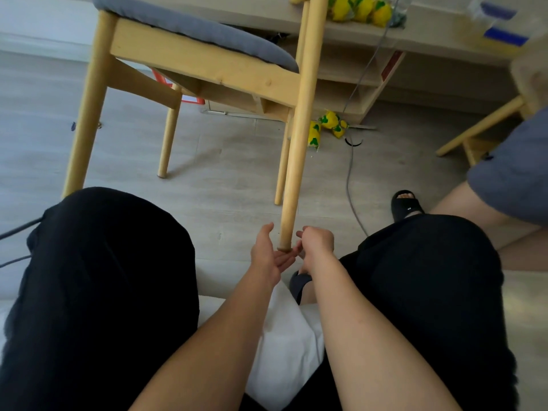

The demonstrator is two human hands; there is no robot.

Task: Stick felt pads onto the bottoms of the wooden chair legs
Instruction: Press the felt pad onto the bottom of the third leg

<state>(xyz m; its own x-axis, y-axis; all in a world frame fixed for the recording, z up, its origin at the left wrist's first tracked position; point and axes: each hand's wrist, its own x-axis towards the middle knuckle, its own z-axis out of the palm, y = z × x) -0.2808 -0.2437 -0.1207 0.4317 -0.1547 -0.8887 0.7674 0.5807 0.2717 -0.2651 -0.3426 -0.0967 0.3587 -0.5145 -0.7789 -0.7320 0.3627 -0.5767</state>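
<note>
Chair leg (pixel 296 143), pale wood and round, slants down from the tilted chair (pixel 207 63) to end between the person's two hands, above the knees. A thin brownish felt pad (pixel 284 249) seems to sit on its bottom end. The left hand (pixel 267 256) lies released, palm up, with its straight fingers under the leg's tip. The right hand (pixel 317 241) is just beside the tip with curled fingers; whether it pinches anything cannot be told. A grey cushion (pixel 207 28) tops the seat. Farther out on the pale floor (pixel 222 161) lie yellow-green packets (pixel 327 126), a grey cable (pixel 351 179) and another person's black sandal (pixel 406 204).
</note>
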